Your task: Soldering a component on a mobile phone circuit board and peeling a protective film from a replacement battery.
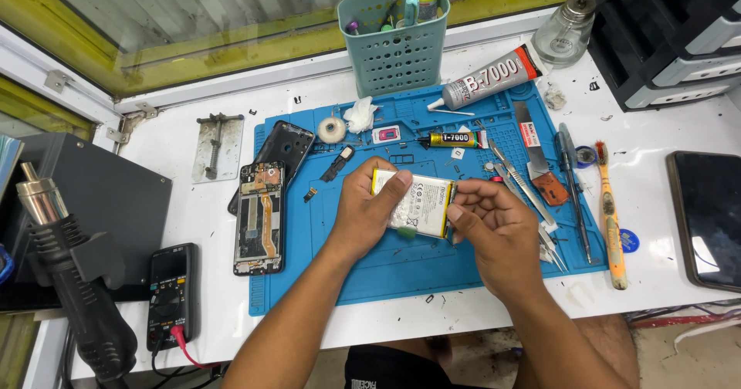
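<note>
**Head view: phone battery held over blue mat, opened phone set aside**

- Left hand [369, 211]: closed on the left edge of the phone battery [421, 204], thumb on top.
- Right hand [494, 231]: fingers curled, pinching the battery's right edge.
- Phone battery: flat, silver-white pack, held between both hands just above the middle of the blue mat [401, 269]; a small green tab shows at its lower edge.
- Opened phone [259, 218]: lies face down at the mat's left edge, back removed, boards and orange ribbon exposed, battery bay apparently empty.
- Back cover [284, 147]: dark, lying just above the opened phone.
- Large glue tube [488, 76] and small glue tube [455, 138]: at the top of the mat, both lying flat and untouched.
- Tweezers [525, 192], toothbrush [610, 215]: right of the hands.
- Tool basket [395, 45], multimeter [173, 292], heat gun [73, 273]: on or beside the white tabletop [185, 211].

Progress, judged: the phone is already opened and the battery is out of it; battery seating, any gluing and closing the back remain undone.
</note>
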